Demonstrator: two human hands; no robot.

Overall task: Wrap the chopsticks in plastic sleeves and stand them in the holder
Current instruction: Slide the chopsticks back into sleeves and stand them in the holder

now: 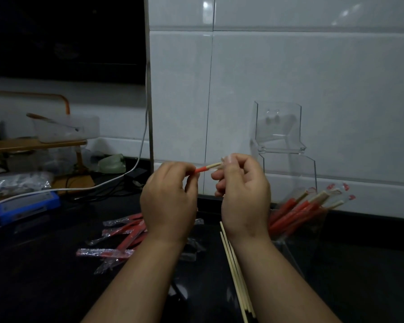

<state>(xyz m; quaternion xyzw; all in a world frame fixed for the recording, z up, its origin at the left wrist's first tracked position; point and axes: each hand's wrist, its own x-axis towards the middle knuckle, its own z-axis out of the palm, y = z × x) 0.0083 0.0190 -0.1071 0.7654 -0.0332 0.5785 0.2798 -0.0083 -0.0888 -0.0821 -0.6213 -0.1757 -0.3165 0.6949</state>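
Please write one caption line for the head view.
Both hands hold a chopstick above loose sleeves beside the clear holder.

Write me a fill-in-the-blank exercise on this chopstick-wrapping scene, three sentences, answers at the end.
1. The left hand and right hand hold one chopstick whose sleeve is printed ____.
2. The wrapped chopsticks already finished stand in a ____ plastic holder.
3. The bare chopsticks lie on the countertop below the ____ forearm.

Answers: red; clear; right
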